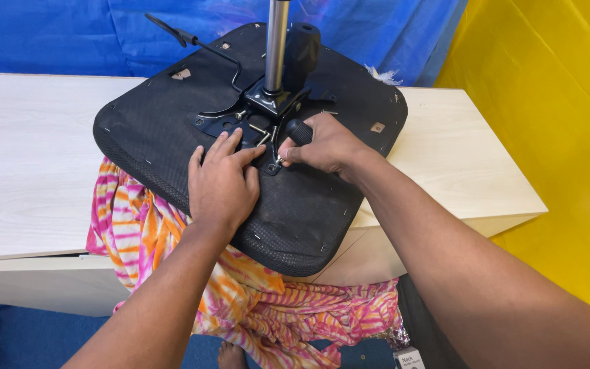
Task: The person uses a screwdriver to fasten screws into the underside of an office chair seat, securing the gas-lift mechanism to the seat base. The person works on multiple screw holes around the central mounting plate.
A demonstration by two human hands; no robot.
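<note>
Seat: an upturned black fabric-covered chair seat pad (172, 116) lies on a pale wooden table (29, 157), its near rounded edge overhanging the table's front edge.
Mechanism: a black metal mounting plate (240, 121) sits at the seat's centre, with a shiny steel gas-lift column (276, 41) rising upright from it and a thin black lever (179, 34) running to the upper left.
Left hand: the left hand (221, 181) lies flat on the seat, fingers spread a little apart, fingertips touching the near edge of the plate.
Right hand: the right hand (326, 145) has its fingers curled tight round a black-handled tool (300, 131) whose tip meets a bolt at the plate's near corner.
Cloth: a pink, orange and white striped cloth (268, 307) hangs under the seat's overhanging edge, down the table front.
Open room: bare tabletop stretches left of the seat; a narrower strip lies to its right, before the table's right edge.
Surround: blue sheeting (56, 34) behind, yellow sheeting (554, 102) just beyond the right edge.
</note>
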